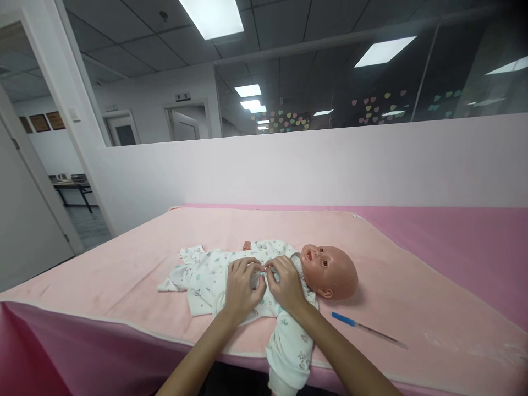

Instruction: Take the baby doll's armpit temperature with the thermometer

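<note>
A baby doll (pixel 330 269) lies on its back on a pink blanket (pixel 124 275), head to the right. It wears a white printed garment (pixel 206 275). My left hand (pixel 241 289) and my right hand (pixel 286 283) rest on the doll's chest, fingertips pinched together on the front opening of the garment. One sleeve (pixel 289 352) hangs over the table's near edge.
A blue-capped thermometer or pen (pixel 365 327) lies on the blanket right of the doll. A darker pink cover (pixel 474 247) spreads to the right. A low white partition wall (pixel 330 165) stands behind the table. An open doorway (pixel 61 181) is at the left.
</note>
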`<state>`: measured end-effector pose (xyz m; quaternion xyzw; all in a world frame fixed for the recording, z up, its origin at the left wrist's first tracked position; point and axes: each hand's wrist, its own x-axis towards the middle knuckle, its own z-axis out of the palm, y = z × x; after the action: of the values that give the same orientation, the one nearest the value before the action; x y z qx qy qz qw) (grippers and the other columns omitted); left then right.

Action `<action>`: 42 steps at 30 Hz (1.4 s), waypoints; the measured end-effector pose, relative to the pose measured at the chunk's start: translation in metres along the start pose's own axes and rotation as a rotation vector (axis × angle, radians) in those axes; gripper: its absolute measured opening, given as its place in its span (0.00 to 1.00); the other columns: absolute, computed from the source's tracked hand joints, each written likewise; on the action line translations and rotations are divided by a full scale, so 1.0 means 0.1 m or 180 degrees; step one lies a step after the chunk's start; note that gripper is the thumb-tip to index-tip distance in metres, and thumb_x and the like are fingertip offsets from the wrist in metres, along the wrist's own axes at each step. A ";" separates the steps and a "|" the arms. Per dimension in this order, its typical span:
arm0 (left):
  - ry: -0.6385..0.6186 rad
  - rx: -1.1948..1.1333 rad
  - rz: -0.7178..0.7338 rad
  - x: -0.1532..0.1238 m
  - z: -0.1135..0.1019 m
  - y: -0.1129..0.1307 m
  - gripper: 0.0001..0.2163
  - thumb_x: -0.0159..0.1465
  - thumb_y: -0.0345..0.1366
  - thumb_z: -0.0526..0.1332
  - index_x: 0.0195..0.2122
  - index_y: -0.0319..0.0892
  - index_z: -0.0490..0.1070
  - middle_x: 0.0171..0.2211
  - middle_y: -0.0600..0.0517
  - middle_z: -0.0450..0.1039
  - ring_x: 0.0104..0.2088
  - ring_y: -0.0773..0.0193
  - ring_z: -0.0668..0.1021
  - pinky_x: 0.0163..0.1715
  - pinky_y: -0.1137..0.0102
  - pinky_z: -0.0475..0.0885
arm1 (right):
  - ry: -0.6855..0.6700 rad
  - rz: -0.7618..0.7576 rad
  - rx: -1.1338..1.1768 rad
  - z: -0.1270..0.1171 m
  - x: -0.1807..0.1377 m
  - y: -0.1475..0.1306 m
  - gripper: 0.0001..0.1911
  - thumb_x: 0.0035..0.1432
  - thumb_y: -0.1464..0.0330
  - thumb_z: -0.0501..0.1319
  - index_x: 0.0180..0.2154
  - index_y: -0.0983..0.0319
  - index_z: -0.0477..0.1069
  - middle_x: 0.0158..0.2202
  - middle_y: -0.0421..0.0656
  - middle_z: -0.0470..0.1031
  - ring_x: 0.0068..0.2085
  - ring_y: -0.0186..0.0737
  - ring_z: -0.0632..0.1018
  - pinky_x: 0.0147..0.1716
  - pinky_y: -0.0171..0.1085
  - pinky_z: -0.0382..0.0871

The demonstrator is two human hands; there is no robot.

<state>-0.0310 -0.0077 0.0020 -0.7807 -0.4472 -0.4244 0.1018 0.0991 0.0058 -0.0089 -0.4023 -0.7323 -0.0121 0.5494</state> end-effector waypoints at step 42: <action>0.0007 -0.0955 -0.0420 -0.19 -0.29 -0.39 0.12 0.61 0.37 0.50 0.35 0.44 0.73 0.32 0.51 0.75 0.34 0.61 0.74 0.37 0.65 0.65 | -0.0385 -0.0963 -0.0117 0.19 0.06 -0.23 0.07 0.59 0.74 0.49 0.31 0.60 0.62 0.28 0.41 0.69 0.32 0.38 0.68 0.44 0.44 0.60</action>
<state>-0.0825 -0.0128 -0.0030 -0.7557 -0.4290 -0.4930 -0.0435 0.0698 0.0023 -0.0015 -0.2974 -0.8159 -0.0839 0.4887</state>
